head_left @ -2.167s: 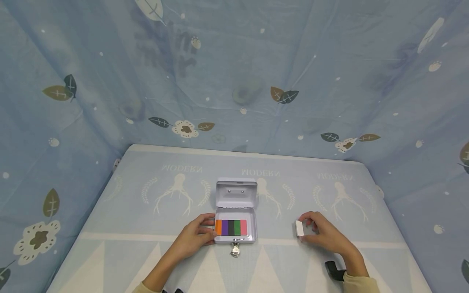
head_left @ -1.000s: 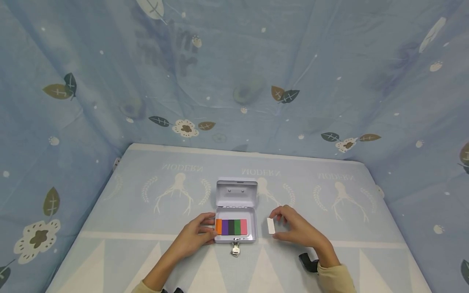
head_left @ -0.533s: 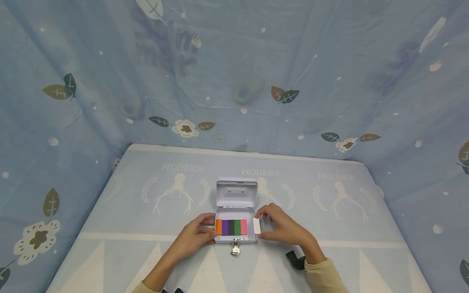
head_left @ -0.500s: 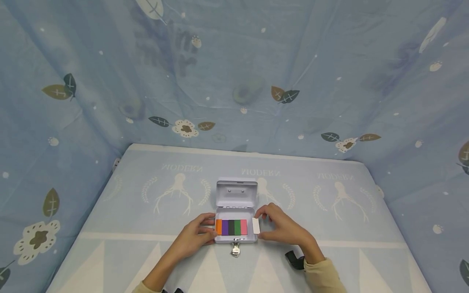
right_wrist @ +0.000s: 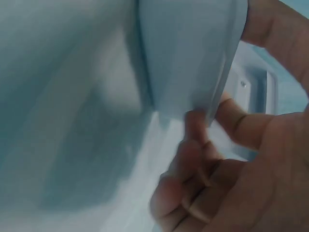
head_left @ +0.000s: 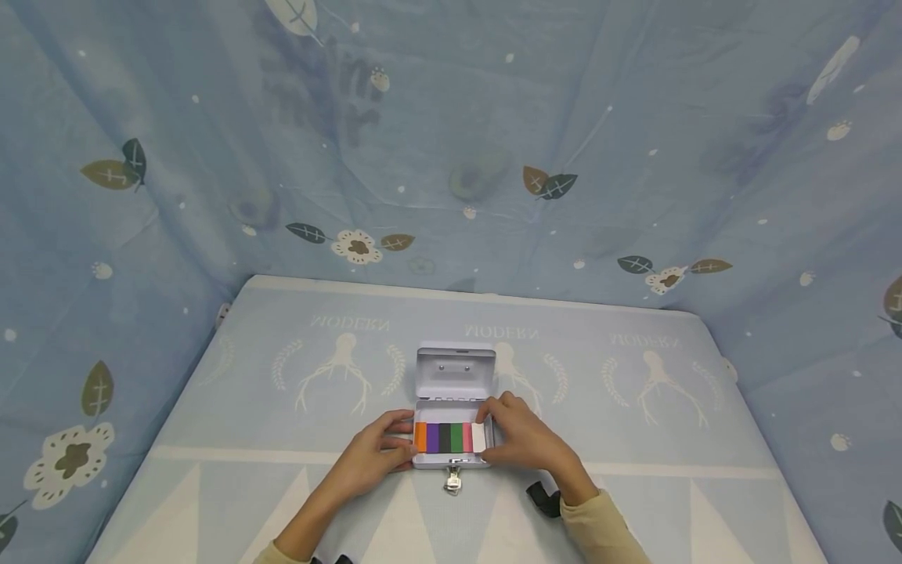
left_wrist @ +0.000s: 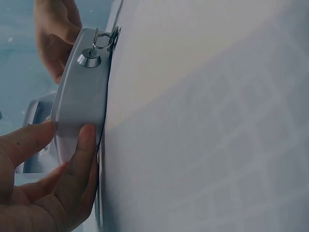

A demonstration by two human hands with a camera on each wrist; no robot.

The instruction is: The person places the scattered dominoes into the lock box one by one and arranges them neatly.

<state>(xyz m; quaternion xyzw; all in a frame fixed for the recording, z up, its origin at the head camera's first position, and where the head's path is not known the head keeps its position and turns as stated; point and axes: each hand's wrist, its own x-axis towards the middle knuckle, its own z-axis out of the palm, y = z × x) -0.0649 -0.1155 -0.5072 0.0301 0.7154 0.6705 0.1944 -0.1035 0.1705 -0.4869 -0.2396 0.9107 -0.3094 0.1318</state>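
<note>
A small pale metal cash box (head_left: 431,463) stands on the table with its lid (head_left: 455,377) raised. Inside lies a row of coloured blocks: an orange, a purple, a black (head_left: 445,439), a green and a pink one. With thumb and fingertips my right hand (head_left: 527,440) pinches a white block (head_left: 478,438) at the row's right end, beside the pink block. The left wall of the box is gripped by my left hand (head_left: 372,456), thumb at the rim and fingers along the outside. In the right wrist view, the box wall (right_wrist: 188,53) hides the blocks.
A lock with keys (head_left: 452,481) hangs at the front of the cash box. Pale patterned cloth (head_left: 338,501) covers the table. Blue printed curtains (head_left: 437,141) enclose the back and sides. A black strap piece (head_left: 544,499) sits by the right wrist.
My right hand has carried the white block leftward from the table on the right, over the box's right wall, into the box beside the pink block. My left hand has stayed put.
</note>
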